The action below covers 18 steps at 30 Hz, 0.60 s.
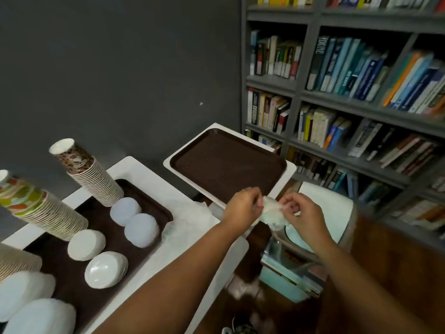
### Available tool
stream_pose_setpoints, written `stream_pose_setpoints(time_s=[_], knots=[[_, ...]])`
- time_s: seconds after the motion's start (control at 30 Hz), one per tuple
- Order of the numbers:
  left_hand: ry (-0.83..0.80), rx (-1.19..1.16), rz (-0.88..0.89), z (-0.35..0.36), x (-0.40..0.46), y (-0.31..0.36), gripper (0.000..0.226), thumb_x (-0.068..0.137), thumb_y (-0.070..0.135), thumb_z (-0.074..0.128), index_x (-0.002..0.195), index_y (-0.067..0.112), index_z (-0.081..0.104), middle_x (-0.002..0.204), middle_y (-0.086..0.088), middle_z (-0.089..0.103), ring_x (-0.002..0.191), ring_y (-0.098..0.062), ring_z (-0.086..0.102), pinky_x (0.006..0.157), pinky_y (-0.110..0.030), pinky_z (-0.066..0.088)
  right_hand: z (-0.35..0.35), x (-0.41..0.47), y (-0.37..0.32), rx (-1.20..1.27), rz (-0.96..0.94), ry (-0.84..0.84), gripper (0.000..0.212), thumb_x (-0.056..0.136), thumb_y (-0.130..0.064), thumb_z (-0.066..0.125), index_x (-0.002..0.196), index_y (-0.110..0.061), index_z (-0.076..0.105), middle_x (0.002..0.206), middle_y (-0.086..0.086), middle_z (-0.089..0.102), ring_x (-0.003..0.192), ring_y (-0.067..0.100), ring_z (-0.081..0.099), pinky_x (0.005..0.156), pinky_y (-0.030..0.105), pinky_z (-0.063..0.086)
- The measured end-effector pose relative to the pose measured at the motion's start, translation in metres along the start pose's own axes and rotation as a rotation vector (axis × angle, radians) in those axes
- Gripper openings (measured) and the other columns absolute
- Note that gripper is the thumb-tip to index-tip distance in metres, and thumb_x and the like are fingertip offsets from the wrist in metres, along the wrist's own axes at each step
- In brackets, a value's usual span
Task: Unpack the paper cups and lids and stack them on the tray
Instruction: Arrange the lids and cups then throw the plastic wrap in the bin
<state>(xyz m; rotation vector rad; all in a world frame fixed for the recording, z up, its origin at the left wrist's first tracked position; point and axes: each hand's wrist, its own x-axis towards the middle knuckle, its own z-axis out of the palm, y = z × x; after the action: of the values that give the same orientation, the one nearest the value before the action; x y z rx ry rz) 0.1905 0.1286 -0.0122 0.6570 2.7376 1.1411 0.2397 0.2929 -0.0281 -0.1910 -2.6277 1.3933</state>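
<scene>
My left hand (242,207) and my right hand (299,214) both pinch a crumpled clear plastic wrapper (273,214) above an open pedal bin (320,227). On the near brown tray (147,206) stand a tall stack of brown-patterned paper cups (90,174), a stack of green and orange cups (39,208) and several piles of white lids (142,230). More lid piles (24,290) lie at the lower left. A second brown tray (226,167) sits bare on the far white table.
A grey bookshelf (349,97) full of books fills the right side. A dark grey wall stands behind the tables. More plastic wrapping (190,220) lies on the white table (134,167) beside the near tray. Brown floor shows below.
</scene>
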Motion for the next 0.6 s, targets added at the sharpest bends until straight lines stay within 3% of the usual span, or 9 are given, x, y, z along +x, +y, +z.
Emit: stream_pose_setpoints(time_s=[0.17,0.37,0.5,0.6], knots=[[-0.163,0.136,0.115,0.053,0.019,0.009,0.009,0.083,0.002,0.06,0.087,0.008,0.065,0.096,-0.007,0.059,0.089,-0.022,0.057,0.079,-0.033,0.046,-0.023,-0.01,0.044,-0.184,0.041,0.109,0.019,0.08,0.006,0.062,0.081,-0.014,0.064,0.086,0.0,0.054,0.069,0.007,0.051,0.063,0.007,0.035],[-0.419,0.272,0.082,0.102,0.024,0.018,0.034,0.09,0.002,0.055,0.124,0.005,0.057,0.127,-0.016,0.052,0.111,-0.029,0.055,0.094,-0.03,0.04,-0.034,-0.018,0.087,-0.318,0.056,0.12,0.011,0.076,0.0,0.056,0.076,-0.006,0.065,0.083,0.002,0.049,0.07,0.02,0.051,0.063,0.022,0.037],[-0.521,0.298,0.054,0.122,0.026,0.02,0.033,0.093,0.001,0.047,0.124,0.004,0.058,0.122,-0.02,0.058,0.111,-0.033,0.055,0.094,-0.032,0.038,-0.025,-0.016,0.101,-0.383,0.092,0.09,0.016,0.072,0.012,0.064,0.075,-0.003,0.067,0.081,0.014,0.057,0.071,0.022,0.053,0.068,0.016,0.027],[-0.574,0.31,0.039,0.131,0.027,0.021,0.026,0.093,0.001,0.046,0.114,-0.001,0.06,0.115,-0.023,0.061,0.106,-0.036,0.057,0.089,-0.037,0.04,-0.016,-0.008,0.107,-0.321,0.201,-0.04,0.016,0.08,0.013,0.056,0.084,0.003,0.068,0.088,0.012,0.054,0.081,0.017,0.047,0.07,0.012,0.028]])
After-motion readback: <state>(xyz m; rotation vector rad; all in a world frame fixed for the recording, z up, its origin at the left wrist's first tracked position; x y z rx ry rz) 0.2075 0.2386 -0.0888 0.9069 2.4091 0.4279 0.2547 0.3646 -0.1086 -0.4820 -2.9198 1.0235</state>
